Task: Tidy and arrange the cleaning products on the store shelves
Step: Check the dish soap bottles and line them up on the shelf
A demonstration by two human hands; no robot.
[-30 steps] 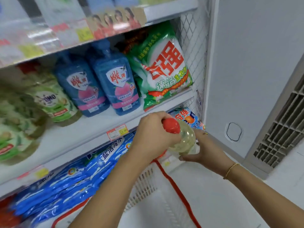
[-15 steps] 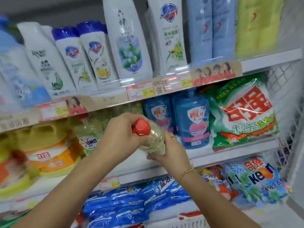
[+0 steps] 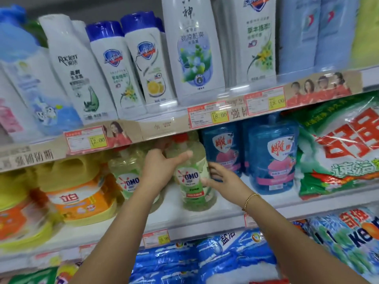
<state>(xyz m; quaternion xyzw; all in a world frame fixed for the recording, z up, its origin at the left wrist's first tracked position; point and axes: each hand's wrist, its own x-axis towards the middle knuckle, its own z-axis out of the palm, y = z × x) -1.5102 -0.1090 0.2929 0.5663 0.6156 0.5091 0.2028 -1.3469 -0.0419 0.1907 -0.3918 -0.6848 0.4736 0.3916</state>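
Left hand (image 3: 159, 171) grips OMO bottle (image 3: 191, 181), flanked by twin bottle (image 3: 127, 177) and blue bottles (image 3: 272, 160).

Bare white shelf board (image 3: 205, 220) lies open in front of the clear green-labelled OMO bottle with a red cap (image 3: 191, 181). Its cap sits close under the upper shelf's price-strip edge (image 3: 164, 128). A second clear OMO bottle (image 3: 128, 177) crowds the left and two blue plastic bottles (image 3: 270, 160) the right; the left hand (image 3: 162, 169) and right hand (image 3: 223, 177) fill those narrow gaps.
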